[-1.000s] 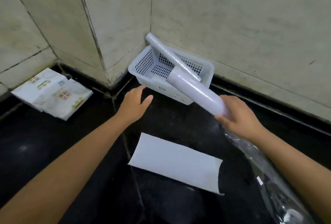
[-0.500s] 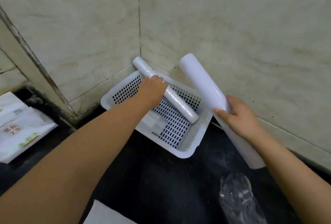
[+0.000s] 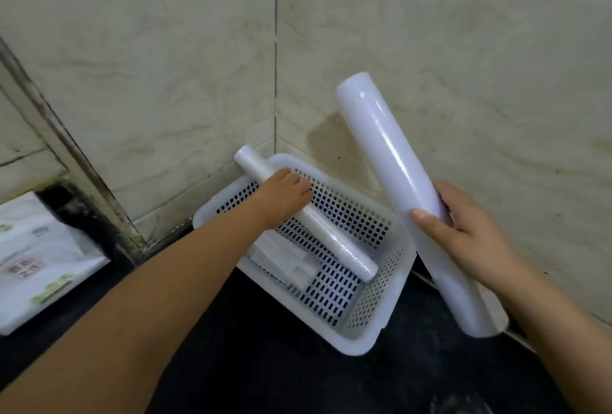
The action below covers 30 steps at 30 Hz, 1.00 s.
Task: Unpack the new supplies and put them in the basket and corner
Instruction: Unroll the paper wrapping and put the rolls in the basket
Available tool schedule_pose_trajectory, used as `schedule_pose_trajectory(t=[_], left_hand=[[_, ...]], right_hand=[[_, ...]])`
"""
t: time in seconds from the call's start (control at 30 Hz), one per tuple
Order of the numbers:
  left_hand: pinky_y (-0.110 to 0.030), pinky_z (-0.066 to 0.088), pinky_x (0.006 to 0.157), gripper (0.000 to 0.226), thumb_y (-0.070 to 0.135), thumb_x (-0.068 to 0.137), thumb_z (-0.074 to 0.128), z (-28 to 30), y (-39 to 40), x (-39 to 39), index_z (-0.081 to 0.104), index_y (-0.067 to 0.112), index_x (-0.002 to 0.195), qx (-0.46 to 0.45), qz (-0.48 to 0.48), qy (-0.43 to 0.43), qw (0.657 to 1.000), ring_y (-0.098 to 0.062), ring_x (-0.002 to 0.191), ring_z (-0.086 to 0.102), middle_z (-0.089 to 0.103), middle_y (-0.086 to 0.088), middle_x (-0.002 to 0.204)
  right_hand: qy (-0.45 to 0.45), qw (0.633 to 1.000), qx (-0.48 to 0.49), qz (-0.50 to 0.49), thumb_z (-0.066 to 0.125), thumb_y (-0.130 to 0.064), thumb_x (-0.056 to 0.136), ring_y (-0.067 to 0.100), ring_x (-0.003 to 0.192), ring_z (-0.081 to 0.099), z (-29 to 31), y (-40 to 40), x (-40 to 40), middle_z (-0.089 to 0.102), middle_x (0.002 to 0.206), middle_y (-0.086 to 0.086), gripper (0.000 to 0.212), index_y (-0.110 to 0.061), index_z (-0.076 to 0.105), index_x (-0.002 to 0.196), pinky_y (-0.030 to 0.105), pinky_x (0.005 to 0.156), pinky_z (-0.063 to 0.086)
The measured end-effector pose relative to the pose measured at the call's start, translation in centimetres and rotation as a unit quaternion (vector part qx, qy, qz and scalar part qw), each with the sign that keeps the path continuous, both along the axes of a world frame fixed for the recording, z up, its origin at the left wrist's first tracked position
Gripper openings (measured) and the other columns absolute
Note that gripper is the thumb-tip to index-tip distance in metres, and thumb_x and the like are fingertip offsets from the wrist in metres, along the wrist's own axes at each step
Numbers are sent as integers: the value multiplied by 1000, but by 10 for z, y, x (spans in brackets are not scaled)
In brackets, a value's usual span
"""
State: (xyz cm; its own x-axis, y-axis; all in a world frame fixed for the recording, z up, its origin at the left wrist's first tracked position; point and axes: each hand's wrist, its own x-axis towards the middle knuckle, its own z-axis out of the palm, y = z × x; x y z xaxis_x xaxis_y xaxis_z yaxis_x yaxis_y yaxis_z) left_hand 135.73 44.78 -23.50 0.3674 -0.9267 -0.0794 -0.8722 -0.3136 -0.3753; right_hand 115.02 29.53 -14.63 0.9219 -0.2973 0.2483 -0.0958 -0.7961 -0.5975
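In the centre of the frame the thin roll (image 3: 308,221) is gripped by the left hand (image 3: 281,198); it lies slanted in the white basket (image 3: 361,345), its upper end leaning over the rim against the wall corner. At the right, the thick roll (image 3: 390,162) is held by the closed right hand (image 3: 463,231), tilted beside the basket and near the wall. The placing step seems in hand: next the thin roll should probably be settled and the thick one stood in the corner, steadied against slipping.
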Motion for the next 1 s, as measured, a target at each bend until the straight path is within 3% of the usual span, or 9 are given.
schedule_pose_trajectory(t=[0.13,0.27,0.37,0.53,0.67,0.73,0.83,0.93,1.0], left_hand=[[-37,33,102,41,4,88,48,5,29,0,41,8,128,13,-21,-4,1000,-29,120,40,43,-12,134],[-39,40,99,44,5,81,57,19,41,-1,48,7,125,-8,-50,-24,998,-30,113,48,52,-14,124],[-27,58,64,44,11,39,85,19,48,-4,73,12,81,-80,-107,-78,988,-21,68,67,70,-6,76],[-26,56,58,40,11,32,88,7,40,-4,71,14,69,-122,-110,-42,985,-18,57,65,68,-2,65],[-22,54,52,40,10,29,89,2,24,1,69,14,63,-156,-100,2,983,-17,52,64,66,-4,60],[-18,48,44,41,6,24,88,3,19,2,66,11,58,-152,-83,20,985,-18,46,61,63,-5,55],[-22,47,42,42,-5,24,86,1,15,2,64,4,59,-151,-71,37,985,-26,46,60,62,-12,54],[-25,50,46,43,-13,25,83,-5,17,-4,63,0,61,-157,-55,47,985,-30,48,61,63,-17,58],[-31,54,59,43,-15,38,80,-6,17,-6,65,-5,76,-152,-35,60,986,-36,64,65,66,-24,75]], right_hand=[[-74,997,5,25,46,-31,79,15,91,43,17,20,50,47,102,0,52,-5,46,124,15,58,29],[-116,993,29,17,52,-10,89,13,98,40,7,36,102,44,110,3,42,0,41,128,11,61,28],[-67,997,42,26,52,-6,88,14,101,41,-25,40,123,50,125,16,44,1,39,130,12,64,25],[96,995,22,22,53,-12,89,31,114,51,-75,34,129,53,129,19,43,-2,42,129,26,82,36],[156,988,-18,0,49,-9,88,25,89,51,-94,29,139,56,97,15,8,-3,52,92,29,70,34],[146,988,-38,-24,47,-1,86,25,90,51,-102,29,141,56,89,12,11,-8,54,81,31,71,36],[125,991,-35,-34,46,7,87,29,125,45,-112,28,133,49,136,16,43,-3,48,128,28,101,29],[148,987,-53,-12,43,4,89,25,137,31,-116,26,122,30,151,11,55,-10,29,141,29,114,20],[171,982,-75,3,40,0,91,24,140,26,-115,25,115,23,154,10,54,-11,25,142,33,116,18]])
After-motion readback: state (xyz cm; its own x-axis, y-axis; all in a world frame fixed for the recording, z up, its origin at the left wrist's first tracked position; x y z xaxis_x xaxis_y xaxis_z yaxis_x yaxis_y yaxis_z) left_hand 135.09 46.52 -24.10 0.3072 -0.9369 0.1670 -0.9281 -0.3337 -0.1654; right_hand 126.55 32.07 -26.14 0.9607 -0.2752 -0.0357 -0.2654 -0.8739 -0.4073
